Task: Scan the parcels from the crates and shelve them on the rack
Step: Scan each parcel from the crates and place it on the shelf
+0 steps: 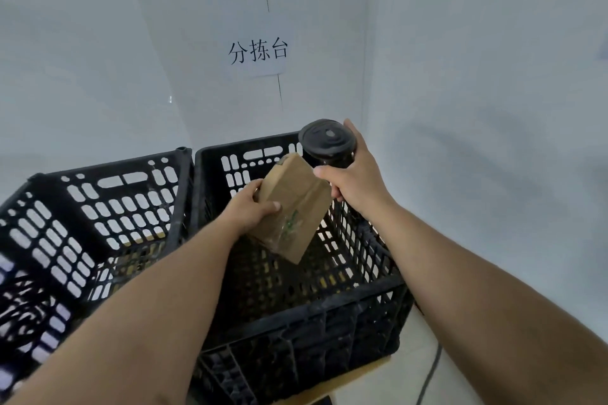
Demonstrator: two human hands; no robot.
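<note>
L hand grips parcel, long axis tilted upper-left to lower-right.

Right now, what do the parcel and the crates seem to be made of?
Parcel: seemingly brown kraft paper, matte, with creases and a fold line. Right crate and left crate: likely moulded black plastic, dull, with regular slotted walls.

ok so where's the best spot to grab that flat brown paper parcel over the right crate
Pinch the flat brown paper parcel by its upper left edge, coming from the left as the left hand does. It is thin and tilted, and the right hand with the black scanner crowds its upper right.
</note>
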